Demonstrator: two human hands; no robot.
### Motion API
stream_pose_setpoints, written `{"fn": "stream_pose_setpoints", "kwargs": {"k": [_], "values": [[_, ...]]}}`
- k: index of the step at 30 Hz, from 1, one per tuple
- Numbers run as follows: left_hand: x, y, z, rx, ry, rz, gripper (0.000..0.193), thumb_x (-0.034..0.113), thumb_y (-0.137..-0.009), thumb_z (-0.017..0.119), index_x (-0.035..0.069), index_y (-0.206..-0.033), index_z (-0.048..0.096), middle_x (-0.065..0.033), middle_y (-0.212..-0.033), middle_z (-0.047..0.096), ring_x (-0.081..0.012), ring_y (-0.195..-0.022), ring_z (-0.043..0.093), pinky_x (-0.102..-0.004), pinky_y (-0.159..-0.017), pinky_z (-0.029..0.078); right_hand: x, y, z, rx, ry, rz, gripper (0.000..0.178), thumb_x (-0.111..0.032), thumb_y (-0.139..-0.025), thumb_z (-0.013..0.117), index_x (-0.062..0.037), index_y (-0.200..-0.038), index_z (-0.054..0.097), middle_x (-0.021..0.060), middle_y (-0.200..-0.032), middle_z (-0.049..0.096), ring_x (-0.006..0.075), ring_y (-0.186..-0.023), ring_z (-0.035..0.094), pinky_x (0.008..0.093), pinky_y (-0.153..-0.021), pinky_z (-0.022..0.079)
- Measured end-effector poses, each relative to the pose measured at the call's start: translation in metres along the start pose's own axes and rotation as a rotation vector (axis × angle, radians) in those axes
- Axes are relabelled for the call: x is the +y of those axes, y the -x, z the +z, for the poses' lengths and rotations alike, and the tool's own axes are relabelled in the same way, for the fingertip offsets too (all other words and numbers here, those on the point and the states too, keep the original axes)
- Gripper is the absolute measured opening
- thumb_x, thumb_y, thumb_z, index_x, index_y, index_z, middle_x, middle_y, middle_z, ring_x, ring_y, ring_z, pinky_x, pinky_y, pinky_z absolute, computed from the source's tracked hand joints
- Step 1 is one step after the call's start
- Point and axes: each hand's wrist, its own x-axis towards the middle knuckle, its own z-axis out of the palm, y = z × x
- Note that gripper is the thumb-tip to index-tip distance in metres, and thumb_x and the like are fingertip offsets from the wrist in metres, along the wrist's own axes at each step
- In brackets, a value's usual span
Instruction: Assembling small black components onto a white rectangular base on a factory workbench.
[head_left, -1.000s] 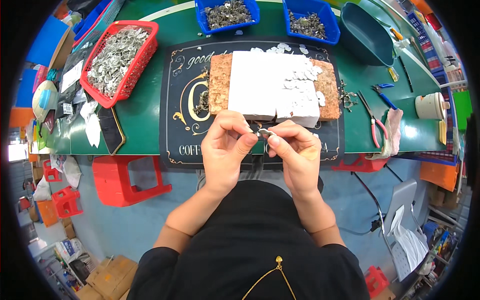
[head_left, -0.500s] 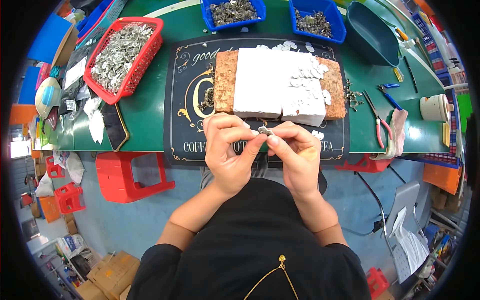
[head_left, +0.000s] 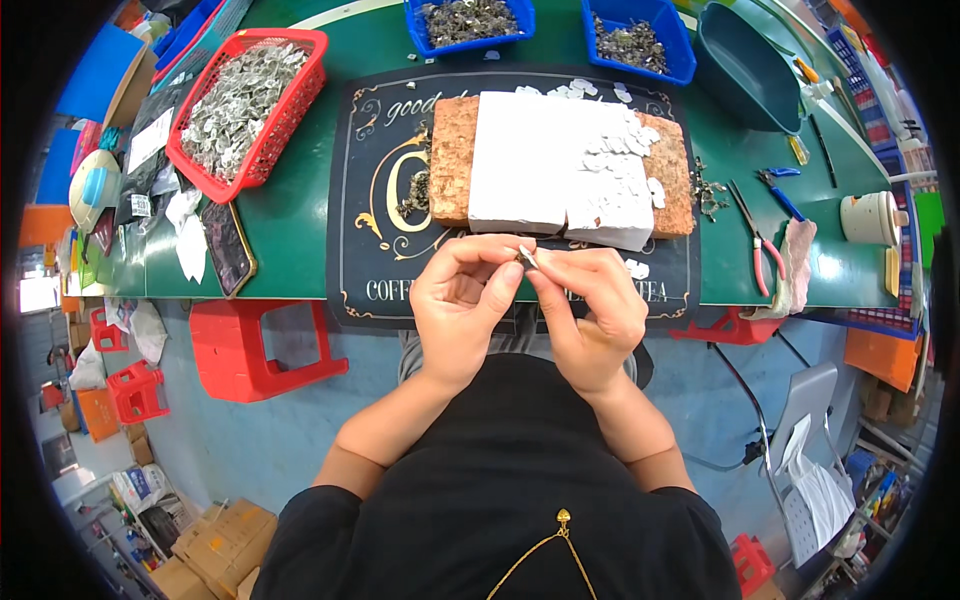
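Note:
Just off the near side of the white blocks, the fingertips of my left hand (head_left: 455, 310) and right hand (head_left: 592, 320) meet, thumb to forefinger. Pinched between them is a small metal-and-white piece (head_left: 527, 257); whether it is one part or two I cannot tell. Beyond my hands, white blocks (head_left: 517, 160) lie on brick-textured tan blocks (head_left: 455, 160). Several flat white pieces (head_left: 610, 150) are scattered over the right white block, and a few white ones (head_left: 637, 268) lie on the black printed mat (head_left: 375, 200) near my right hand.
A red basket (head_left: 320, 75) of small whitish metal parts stands at left, above a phone (head_left: 230, 250). Blue trays (head_left: 415, 35) of dark parts stand at the back. Pink-handled pliers (head_left: 768, 265), blue-handled cutters (head_left: 780, 190) and a white roll (head_left: 870, 215) lie at right. Dark parts (head_left: 712, 190) flank the blocks.
The small piece between my fingertips has been turned to a steeper angle. My right fingers are bent in closer, and both hands have shifted slightly.

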Motion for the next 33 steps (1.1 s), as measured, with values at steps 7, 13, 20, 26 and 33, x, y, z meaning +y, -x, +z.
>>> {"fn": "stream_pose_setpoints", "kwargs": {"k": [7, 13, 20, 26, 33], "values": [[0.014, 0.003, -0.008, -0.028, 0.049, -0.2, 0.02, 0.002, -0.086, 0.064, -0.002, -0.106, 0.061, -0.008, -0.1, 0.064, -0.0131, -0.09, 0.062, -0.0263, -0.082, 0.05, -0.013, -0.006, -0.002, -0.115, 0.034, -0.024, 0.019, 0.008, -0.07, 0.072, -0.0018, -0.087, 0.069, 0.011, -0.082, 0.067, 0.0233, -0.071, 0.063, 0.0306, -0.065, 0.049], [-0.004, 0.011, -0.002, -0.088, 0.219, -0.23, 0.014, -0.003, -0.086, 0.062, 0.0, -0.099, 0.059, -0.0033, -0.097, 0.058, -0.0097, -0.092, 0.056, -0.0248, -0.081, 0.046, -0.011, 0.008, -0.014, -0.158, 0.012, 0.107, 0.009, 0.01, -0.08, 0.062, 0.0052, -0.088, 0.065, 0.0115, -0.085, 0.064, 0.0158, -0.077, 0.059, 0.0254, -0.069, 0.046], [-0.002, 0.007, 0.007, -0.168, 0.07, -0.162, 0.017, -0.003, -0.083, 0.066, 0.0, -0.099, 0.06, -0.0036, -0.096, 0.056, -0.0096, -0.093, 0.055, -0.0249, -0.082, 0.044, -0.007, 0.007, -0.031, -0.155, -0.169, 0.383, 0.01, 0.008, -0.079, 0.065, 0.0062, -0.089, 0.066, 0.0118, -0.085, 0.065, 0.015, -0.076, 0.059, 0.0231, -0.066, 0.045], [0.024, -0.014, -0.02, -0.266, -0.979, 0.376, 0.034, 0.019, -0.065, 0.081, 0.01, -0.096, 0.07, -0.0016, -0.099, 0.064, -0.0232, -0.102, 0.049, -0.0362, -0.089, 0.038, -0.006, -0.025, -0.023, -0.262, 0.213, 0.075, 0.01, 0.002, -0.071, 0.071, -0.0013, -0.08, 0.067, 0.008, -0.081, 0.062, 0.0217, -0.082, 0.055, 0.0319, -0.076, 0.042], [0.01, -0.041, -0.016, -0.296, -1.225, 0.631, 0.042, 0.019, -0.062, 0.079, 0.008, -0.1, 0.065, -0.0041, -0.109, 0.062, -0.0286, -0.115, 0.049, -0.0437, -0.098, 0.039, 0.007, -0.029, -0.018, -0.226, 0.42, -0.016, 0.011, -0.004, -0.068, 0.074, -0.0046, -0.077, 0.069, 0.0059, -0.083, 0.057, 0.0245, -0.09, 0.048, 0.0359, -0.082, 0.036]]}}
